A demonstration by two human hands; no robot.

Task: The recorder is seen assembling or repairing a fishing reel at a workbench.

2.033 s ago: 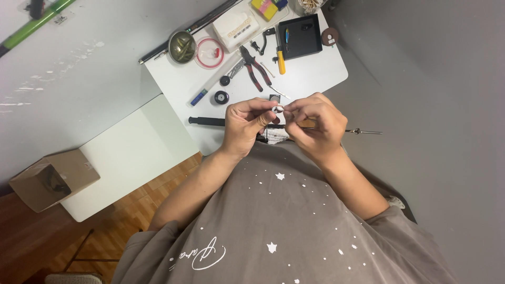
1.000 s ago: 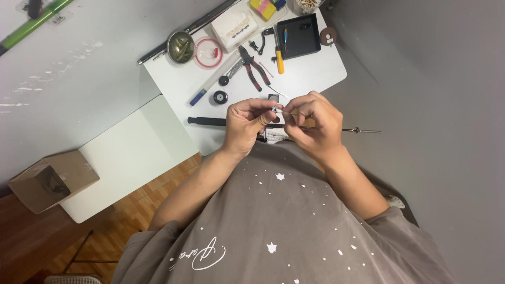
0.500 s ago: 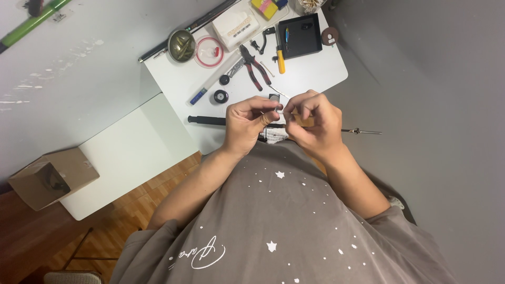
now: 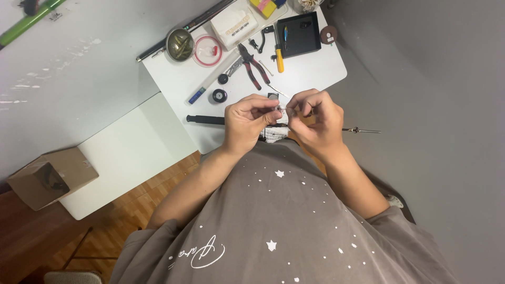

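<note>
Both grips pinching small part (image 4: 281,110), black tray (image 4: 310,44) beyond

The white table (image 4: 315,73) at the top of the frame looks smooth and matt. The pliers (image 4: 252,66) have shiny metal jaws and red-black plastic grips. At lower left, the floor (image 4: 131,210) is glossy wood and the box (image 4: 50,176) dull brown cardboard.
</note>
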